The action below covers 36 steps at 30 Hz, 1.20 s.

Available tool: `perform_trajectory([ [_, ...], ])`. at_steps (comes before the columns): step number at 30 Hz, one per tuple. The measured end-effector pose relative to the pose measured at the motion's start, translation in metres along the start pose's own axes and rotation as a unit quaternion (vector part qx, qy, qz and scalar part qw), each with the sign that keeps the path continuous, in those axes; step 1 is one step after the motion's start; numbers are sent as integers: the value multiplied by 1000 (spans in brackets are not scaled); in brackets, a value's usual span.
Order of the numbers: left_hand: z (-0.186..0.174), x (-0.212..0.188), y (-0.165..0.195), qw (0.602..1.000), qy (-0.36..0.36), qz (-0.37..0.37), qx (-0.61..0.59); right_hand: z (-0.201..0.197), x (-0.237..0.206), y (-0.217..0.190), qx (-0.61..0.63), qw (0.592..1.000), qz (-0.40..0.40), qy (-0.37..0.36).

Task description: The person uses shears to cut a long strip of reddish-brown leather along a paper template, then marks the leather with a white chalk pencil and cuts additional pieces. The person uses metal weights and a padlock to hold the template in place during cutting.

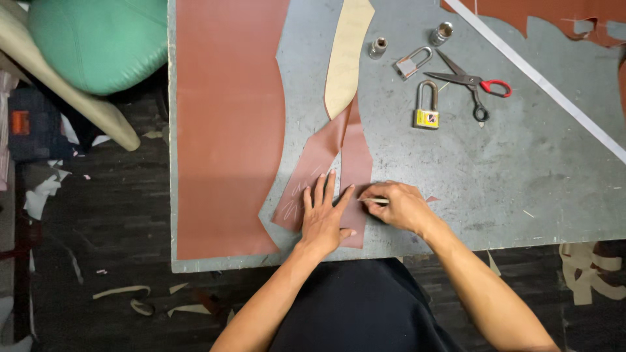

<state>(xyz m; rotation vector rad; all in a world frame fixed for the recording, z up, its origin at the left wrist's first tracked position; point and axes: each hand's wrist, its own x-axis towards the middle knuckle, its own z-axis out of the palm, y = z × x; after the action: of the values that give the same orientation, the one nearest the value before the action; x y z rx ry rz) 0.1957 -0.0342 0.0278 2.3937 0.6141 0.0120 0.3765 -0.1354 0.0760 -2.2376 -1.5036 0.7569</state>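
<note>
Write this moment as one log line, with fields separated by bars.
left hand: flat on brown leather piece | right hand: holds thin pale tool on it | nearby: padlock, scissors on grey table

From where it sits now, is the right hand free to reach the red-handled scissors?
Probably not yet: the right hand holds a thin marking tool, though bare table lies between it and the scissors.

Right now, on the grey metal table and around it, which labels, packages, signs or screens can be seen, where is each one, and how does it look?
Label on the brass-coloured padlock with steel shackle: a small sticker on the lock body, right of the cream paper pattern; yellow with blue and red.
Orange rectangular patch: on a dark object on the floor, far left; detail too blurred.
No packages, signs or screens show.
</note>
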Motion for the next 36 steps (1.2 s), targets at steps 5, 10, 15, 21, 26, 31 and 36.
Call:
perform_trajectory([
  [5, -8, 20, 0, 999, 43, 0, -10, 1, -27, 4, -24, 980, 86, 177],
  [10, -34, 103, 5, 962, 267, 51, -4, 20, -72, 1, 132, 952, 182, 208],
  [15, -66, 168, 7, 965, 261, 28, 21, 46, -113, -10, 207, 919, 253, 222],
  [21, -67, 182, -7, 980, 193, 34, 41, 63, -157, -18, 277, 854, 301, 322],
  [26, -67, 169, -32, 986, 79, -65, -131, 55, -164, -33, 422, 756, 362, 345],
  [31, -73, 85, -5, 904, -66, 42, -420, 10, -130, -70, 196, 885, 125, 404],
  [36, -75, 12, 42, 917, -41, 176, -355, -45, -122, -99, 123, 936, 36, 327],
])
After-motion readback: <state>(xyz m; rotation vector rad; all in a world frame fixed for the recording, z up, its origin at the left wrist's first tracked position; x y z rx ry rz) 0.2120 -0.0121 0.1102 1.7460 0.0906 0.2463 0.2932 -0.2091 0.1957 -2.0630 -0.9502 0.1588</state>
